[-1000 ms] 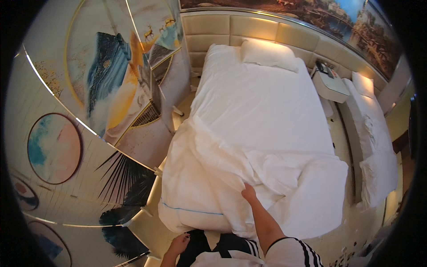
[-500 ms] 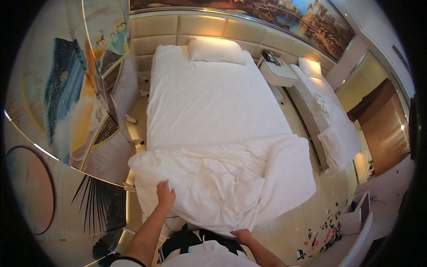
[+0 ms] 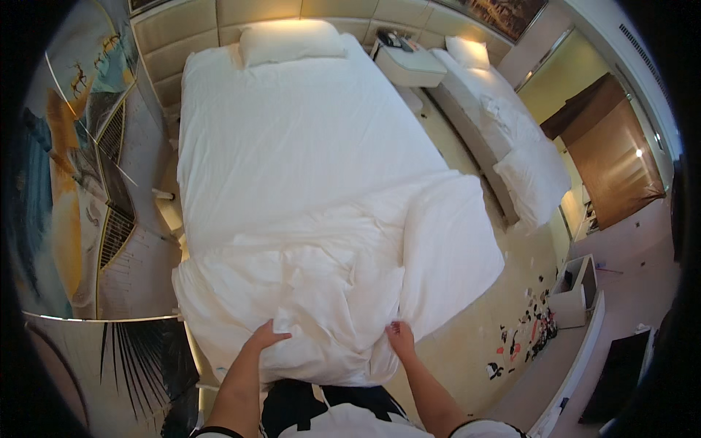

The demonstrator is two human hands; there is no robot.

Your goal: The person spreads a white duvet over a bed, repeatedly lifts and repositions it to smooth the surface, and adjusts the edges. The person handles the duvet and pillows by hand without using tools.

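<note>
A white duvet lies rumpled across the foot of the large bed, its right part folded over in a smooth flap. My left hand rests at the duvet's near left part, thumb held apart from the fingers, with no cloth visibly caught in it. On the near right, beside the flap's fold, my right hand has curled fingers closed on the duvet. Beyond the duvet, a white sheet covers the mattress up to a white pillow at the headboard.
A bedside cabinet with a dark phone stands between this bed and a narrower bed. Scattered dark and red bits mark the floor at right, near a white open box-shaped unit. A painted panel wall stands close on the left.
My view has shifted, and the bed sits higher and further left in it. My right hand has moved up onto the duvet from its near edge. The left hand's thumb now stands apart.
</note>
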